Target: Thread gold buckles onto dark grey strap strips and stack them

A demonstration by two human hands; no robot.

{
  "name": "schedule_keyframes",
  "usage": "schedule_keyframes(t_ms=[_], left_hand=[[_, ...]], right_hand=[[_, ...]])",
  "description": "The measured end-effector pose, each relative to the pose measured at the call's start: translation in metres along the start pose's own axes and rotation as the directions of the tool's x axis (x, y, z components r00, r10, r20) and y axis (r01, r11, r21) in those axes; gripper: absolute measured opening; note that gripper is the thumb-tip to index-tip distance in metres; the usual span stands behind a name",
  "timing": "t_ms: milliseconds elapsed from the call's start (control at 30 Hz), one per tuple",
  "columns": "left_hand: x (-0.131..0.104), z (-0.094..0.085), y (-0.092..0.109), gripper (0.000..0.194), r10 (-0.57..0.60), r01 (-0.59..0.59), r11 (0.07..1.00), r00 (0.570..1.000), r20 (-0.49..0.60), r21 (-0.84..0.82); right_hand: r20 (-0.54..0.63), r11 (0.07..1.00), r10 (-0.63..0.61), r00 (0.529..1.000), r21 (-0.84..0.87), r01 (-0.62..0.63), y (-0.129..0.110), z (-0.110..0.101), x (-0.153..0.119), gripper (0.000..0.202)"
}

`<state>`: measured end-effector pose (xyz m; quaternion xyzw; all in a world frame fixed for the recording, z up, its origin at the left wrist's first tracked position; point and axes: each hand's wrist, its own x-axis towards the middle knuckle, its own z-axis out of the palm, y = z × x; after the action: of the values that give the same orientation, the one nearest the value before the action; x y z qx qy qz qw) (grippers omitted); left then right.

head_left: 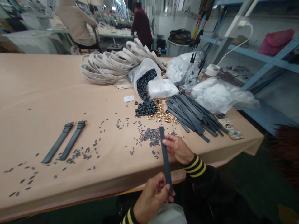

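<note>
A dark grey strap (165, 158) runs between both my hands above the table's front edge. My left hand (153, 199) pinches its lower end near my body. Higher up, my right hand (178, 148) grips the strap with thumb and fingers. Two finished straps with loops (64, 141) lie side by side on the beige table (42, 93) to the left. Small dark pieces (149, 136) are scattered just beyond my right hand. A heap of dark rings (146, 108) and gold buckles (162, 113) lies farther back, beside a pile of loose dark straps (193, 116).
A clear bag of rings (146, 77), white plastic bags (215, 93) and a stack of pale webbing belts (112, 65) fill the back of the table. Blue metal shelving (257, 56) stands at the right. Two people work at a far table.
</note>
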<state>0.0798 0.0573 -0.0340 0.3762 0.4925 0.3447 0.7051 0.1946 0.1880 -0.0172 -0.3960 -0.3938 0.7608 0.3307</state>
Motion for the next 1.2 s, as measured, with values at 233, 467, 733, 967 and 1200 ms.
schedule_keyframes(t_ms=[233, 467, 733, 967, 1200], left_hand=[[0.012, -0.026, 0.012, 0.039, 0.041, -0.033, 0.999, 0.959, -0.280, 0.035], [0.025, -0.055, 0.037, 0.027, 0.063, -0.207, 0.942, 0.883, -0.466, -0.264], [0.028, -0.060, 0.035, 0.026, 0.026, -0.209, 0.911, 0.889, -0.457, -0.355], [0.027, -0.058, 0.033, 0.025, -0.004, -0.181, 0.905, 0.902, -0.432, -0.386], [0.028, -0.056, 0.030, 0.026, 0.003, -0.183, 0.904, 0.906, -0.422, -0.387]], right_hand=[[0.186, 0.933, 0.103, 0.977, -0.358, -0.030, 0.014, 0.016, -0.010, 0.026], [0.281, 0.911, 0.179, 0.943, -0.410, -0.051, 0.014, 0.014, -0.008, 0.024], [0.287, 0.946, 0.223, 0.931, -0.295, -0.136, 0.023, 0.017, -0.009, 0.024], [0.290, 0.966, 0.194, 0.937, -0.224, -0.131, 0.028, 0.021, -0.008, 0.024], [0.297, 0.960, 0.157, 0.942, -0.271, -0.075, 0.027, 0.020, -0.008, 0.017]])
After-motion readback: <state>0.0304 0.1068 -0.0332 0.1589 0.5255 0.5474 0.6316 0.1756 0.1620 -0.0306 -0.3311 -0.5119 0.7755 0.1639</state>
